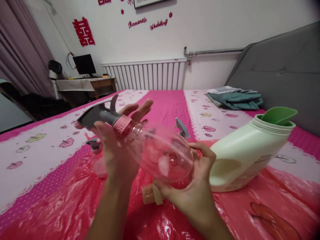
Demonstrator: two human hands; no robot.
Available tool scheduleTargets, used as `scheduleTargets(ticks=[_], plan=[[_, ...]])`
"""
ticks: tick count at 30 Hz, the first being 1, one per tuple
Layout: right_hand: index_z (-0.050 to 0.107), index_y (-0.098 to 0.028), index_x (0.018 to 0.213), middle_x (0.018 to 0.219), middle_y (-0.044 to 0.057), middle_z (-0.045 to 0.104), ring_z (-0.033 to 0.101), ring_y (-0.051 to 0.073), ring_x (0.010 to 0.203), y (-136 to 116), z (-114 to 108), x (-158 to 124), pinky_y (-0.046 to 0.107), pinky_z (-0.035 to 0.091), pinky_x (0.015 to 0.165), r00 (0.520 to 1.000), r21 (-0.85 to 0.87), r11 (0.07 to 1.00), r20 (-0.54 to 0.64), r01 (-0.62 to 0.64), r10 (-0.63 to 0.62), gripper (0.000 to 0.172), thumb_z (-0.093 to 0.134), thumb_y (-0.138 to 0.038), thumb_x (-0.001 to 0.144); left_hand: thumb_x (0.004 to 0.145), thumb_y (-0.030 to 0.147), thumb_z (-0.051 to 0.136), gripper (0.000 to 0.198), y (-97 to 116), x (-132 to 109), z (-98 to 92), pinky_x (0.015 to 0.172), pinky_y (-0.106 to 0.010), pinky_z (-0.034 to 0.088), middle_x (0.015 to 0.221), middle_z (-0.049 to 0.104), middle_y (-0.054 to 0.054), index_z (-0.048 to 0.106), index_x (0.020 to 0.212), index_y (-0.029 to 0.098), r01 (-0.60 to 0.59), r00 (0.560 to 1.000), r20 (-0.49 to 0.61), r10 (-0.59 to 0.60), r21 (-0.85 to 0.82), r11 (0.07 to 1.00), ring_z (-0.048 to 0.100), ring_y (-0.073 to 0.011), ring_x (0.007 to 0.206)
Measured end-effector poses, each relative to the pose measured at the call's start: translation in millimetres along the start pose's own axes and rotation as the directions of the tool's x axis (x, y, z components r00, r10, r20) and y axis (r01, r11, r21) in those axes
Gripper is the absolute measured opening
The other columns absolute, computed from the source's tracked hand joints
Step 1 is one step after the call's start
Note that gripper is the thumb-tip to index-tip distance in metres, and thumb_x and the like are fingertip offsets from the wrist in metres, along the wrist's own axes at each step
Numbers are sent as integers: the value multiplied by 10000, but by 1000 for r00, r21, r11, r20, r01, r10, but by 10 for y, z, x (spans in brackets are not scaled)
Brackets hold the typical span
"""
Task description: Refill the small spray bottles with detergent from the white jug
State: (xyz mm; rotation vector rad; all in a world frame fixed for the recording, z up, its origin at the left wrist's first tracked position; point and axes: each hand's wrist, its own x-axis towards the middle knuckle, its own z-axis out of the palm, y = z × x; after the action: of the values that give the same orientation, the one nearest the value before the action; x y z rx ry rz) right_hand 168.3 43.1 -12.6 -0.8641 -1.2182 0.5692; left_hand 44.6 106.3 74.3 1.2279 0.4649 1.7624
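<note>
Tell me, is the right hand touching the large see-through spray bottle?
Touching: the head view shows the right hand cupping the bottom end of the large see-through spray bottle.

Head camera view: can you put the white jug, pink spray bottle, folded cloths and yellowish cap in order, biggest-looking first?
1. White jug and pink spray bottle: too alike to rank
2. Folded cloths
3. Yellowish cap

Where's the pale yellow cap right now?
The pale yellow cap is low centre in the head view, on the red plastic sheet, below the spray bottle and by the right hand's thumb.
</note>
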Motion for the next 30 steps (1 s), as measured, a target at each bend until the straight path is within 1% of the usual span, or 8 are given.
scheduleTargets(ticks=[2, 5, 8, 12, 16, 18, 26, 30], plan=[[300, -376, 1417, 1535, 90, 451, 561, 262, 1410, 51, -1, 10, 465, 531, 1166, 991, -125, 983, -15, 132, -135, 914, 926, -394, 750, 925, 788, 376, 649, -19, -1, -26, 962, -316, 627, 1289, 759, -41, 689, 1109, 250, -12, 999, 33, 12, 19, 1000, 701, -208, 1279], [322, -315, 1517, 1493, 122, 487, 575, 268, 1391, 93, -65, 61, 452, 595, 1091, 937, -366, 866, 54, 341, -346, 864, 857, -349, 839, 916, 790, 412, 614, -49, 5, -62, 1077, -308, 584, 1272, 768, -23, 658, 1045, 243, -1, 998, 61, -1, 43, 999, 686, -180, 1312], [399, -297, 1520, 1418, 110, 579, 626, 249, 1336, 88, -161, 97, 392, 636, 1031, 910, -452, 794, 120, 405, -396, 798, 837, -403, 860, 941, 617, 552, 423, -70, 18, -93, 1133, -297, 543, 1246, 781, -2, 558, 812, 214, 36, 993, 110, -42, 49, 998, 681, -153, 1320], [448, -313, 1505, 1367, 80, 669, 718, 256, 1207, 75, -235, 74, 390, 663, 992, 927, -442, 817, 116, 370, -357, 925, 915, -516, 733, 949, 457, 548, 339, -110, 45, -139, 1286, -395, 438, 1236, 788, 35, 483, 733, 204, 9, 974, 227, -11, 8, 1000, 583, -165, 1462], [473, -336, 1474, 1344, 58, 707, 749, 261, 1166, 40, -238, 56, 379, 681, 940, 970, -397, 886, 137, 238, -200, 1021, 973, -530, 606, 951, 427, 538, 285, -154, 64, -181, 1410, -503, 256, 1241, 787, 30, 494, 763, 218, 16, 956, 295, -6, -30, 999, 430, -178, 1590], [504, -336, 1430, 1358, 66, 703, 748, 272, 1173, 0, -242, 72, 377, 687, 907, 981, -376, 910, 145, 177, -131, 1009, 987, -526, 565, 946, 421, 542, 265, -166, 64, -191, 1423, -523, 218, 1266, 778, 30, 505, 774, 223, 31, 953, 304, -17, -43, 999, 406, -183, 1604], [517, -310, 1370, 1376, 94, 690, 756, 280, 1150, -34, -340, 184, 353, 686, 855, 965, -263, 964, 261, 48, 23, 984, 990, -521, 532, 934, 396, 530, 232, -222, 54, -189, 1439, -468, 214, 1191, 798, 72, 523, 771, 232, 44, 955, 293, -32, -33, 999, 445, -158, 1578], [513, -326, 1353, 1325, 83, 699, 749, 300, 1139, -21, -296, 174, 427, 674, 887, 969, -292, 956, 243, 29, 45, 1009, 996, -574, 503, 919, 426, 635, 283, -48, 54, -160, 1406, -456, 296, 1163, 810, 12, 537, 760, 214, -30, 943, 333, 18, 31, 999, 527, -183, 1519]])
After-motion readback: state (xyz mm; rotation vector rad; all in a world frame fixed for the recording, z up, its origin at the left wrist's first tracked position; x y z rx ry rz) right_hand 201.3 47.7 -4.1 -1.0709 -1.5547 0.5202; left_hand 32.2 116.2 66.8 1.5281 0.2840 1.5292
